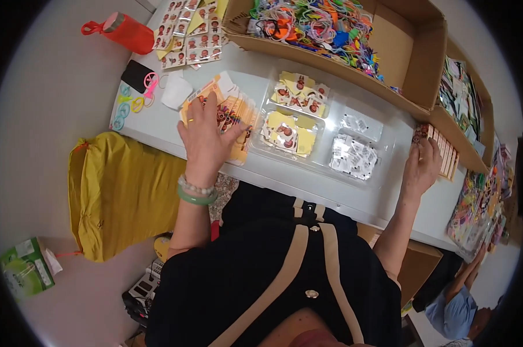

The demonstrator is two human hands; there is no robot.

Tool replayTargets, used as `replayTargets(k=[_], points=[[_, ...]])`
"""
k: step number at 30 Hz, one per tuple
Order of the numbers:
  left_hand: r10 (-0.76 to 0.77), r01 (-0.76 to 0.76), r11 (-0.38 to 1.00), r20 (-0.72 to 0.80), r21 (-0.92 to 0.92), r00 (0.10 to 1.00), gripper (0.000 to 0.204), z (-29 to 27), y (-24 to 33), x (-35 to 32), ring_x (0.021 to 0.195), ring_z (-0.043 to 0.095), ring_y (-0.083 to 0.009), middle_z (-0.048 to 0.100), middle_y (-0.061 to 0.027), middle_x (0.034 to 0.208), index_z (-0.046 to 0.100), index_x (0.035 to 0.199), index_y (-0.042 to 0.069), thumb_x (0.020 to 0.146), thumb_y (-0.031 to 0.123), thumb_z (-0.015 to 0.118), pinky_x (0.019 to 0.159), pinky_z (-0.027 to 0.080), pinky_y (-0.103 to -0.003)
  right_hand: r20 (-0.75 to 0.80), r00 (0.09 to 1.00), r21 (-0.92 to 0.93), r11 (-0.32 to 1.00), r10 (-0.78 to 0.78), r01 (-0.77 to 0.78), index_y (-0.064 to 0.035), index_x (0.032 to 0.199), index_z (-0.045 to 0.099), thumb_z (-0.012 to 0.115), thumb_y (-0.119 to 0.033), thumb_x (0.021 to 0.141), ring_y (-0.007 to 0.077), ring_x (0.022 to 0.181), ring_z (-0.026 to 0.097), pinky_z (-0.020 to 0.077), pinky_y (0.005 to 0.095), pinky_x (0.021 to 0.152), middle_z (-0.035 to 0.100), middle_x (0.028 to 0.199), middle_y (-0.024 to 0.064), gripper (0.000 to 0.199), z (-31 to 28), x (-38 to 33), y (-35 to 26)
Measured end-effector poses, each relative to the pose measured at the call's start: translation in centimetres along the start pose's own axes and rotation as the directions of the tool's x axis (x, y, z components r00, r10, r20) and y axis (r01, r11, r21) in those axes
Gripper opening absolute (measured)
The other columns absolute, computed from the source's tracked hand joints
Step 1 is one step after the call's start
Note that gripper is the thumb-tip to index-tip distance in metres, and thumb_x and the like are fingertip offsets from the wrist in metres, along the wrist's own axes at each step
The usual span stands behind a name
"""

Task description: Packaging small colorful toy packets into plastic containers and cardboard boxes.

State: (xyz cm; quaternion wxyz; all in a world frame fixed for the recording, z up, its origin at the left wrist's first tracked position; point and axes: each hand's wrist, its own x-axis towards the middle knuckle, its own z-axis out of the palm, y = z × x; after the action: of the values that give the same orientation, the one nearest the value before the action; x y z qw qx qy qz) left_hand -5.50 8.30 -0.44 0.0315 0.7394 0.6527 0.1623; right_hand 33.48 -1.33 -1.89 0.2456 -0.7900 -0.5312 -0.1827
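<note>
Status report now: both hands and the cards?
Left hand flat on fanned card stack. Right hand touching card row. Clear tray between them.

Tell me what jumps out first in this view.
The cardboard box at the top, heaped with bright loops, draws the eye first. Below it, a clear tray holds yellow-backed cards in its compartments. The left hand presses flat on a fanned card stack, while the right hand touches another card row.

White desk, pretty cluttered. On it: a clear tray in the middle, a fanned card stack left of it, sticker sheets, a phone, loose rings, and cardboard boxes along the back.
</note>
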Motion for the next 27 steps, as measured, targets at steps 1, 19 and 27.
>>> replayTargets(k=[1, 19, 27], points=[[-0.085, 0.097, 0.992, 0.156, -0.075, 0.984, 0.059, 0.1, -0.7, 0.2, 0.122, 0.041, -0.0358, 0.041, -0.0230, 0.133, 0.048, 0.128, 0.005, 0.077, 0.026, 0.068, 0.100, 0.027, -0.055, -0.002, 1.000, 0.009, 1.000, -0.004, 0.004, -0.0038, 0.098, 0.063, 0.059, -0.016, 0.082, 0.0303, 0.099, 0.055, 0.0440, 0.0390, 0.086, 0.060, 0.109, 0.0133, 0.020, 0.1, 0.0, -0.7], [-0.005, 0.081, 0.905, 0.179, -0.418, 0.984, 0.044, 3.3, -8.6, 6.0, 0.087, 0.062, -0.0305, 0.063, -0.0203, 0.097, 0.051, 0.121, 0.003, 0.080, 0.014, 0.063, 0.076, 0.048, -0.036, 0.107, 0.980, 0.344, 0.931, -0.167, 0.121, -0.0012, 0.093, 0.062, 0.061, 0.001, 0.080, 0.0262, 0.093, 0.060, 0.0498, 0.0313, 0.077, 0.061, 0.106, 0.0135, 0.014, 0.0, -0.4, -7.7], [0.496, -0.467, 0.866, -0.201, 0.177, 0.845, 0.043, 0.3, 4.9, 0.0, 0.126, 0.039, -0.0372, 0.047, -0.0164, 0.131, 0.050, 0.124, 0.001, 0.081, 0.008, 0.051, 0.101, 0.026, -0.057, 0.755, 0.585, 0.603, -0.035, -0.296, -0.797, -0.0016, 0.128, 0.046, 0.055, -0.011, 0.086, 0.0149, 0.098, 0.056, 0.0433, 0.0288, 0.089, 0.059, 0.114, 0.0088, 0.044, -2.3, -2.1, -16.7]])
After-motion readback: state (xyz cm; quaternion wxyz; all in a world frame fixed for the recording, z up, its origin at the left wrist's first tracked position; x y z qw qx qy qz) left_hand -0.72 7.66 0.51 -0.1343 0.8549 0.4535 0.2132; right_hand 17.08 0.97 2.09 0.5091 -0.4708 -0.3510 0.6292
